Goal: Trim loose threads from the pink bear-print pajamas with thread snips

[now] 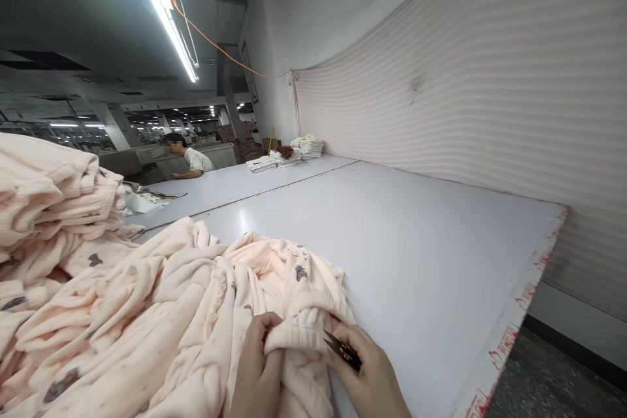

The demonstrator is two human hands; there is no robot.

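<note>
A peach fleece garment (298,333) with a gathered elastic edge lies in front of me, part of a heap of the same printed cloth. My left hand (259,362) is closed on that gathered edge, thumb on top. In my right hand (365,366) are small black thread snips (345,351), their pointed blades toward the elastic edge. The right fingertips also reach behind the cloth, where they are partly hidden. Whether the blades touch the fabric I cannot tell.
A tall pile of folded peach garments (49,196) rises at the left. Stacks of pale cloth (306,147) sit at the table's far end. Another person (196,160) leans at its far left side. A striped fabric sheet (465,72) hangs along the back of the grey table (406,261).
</note>
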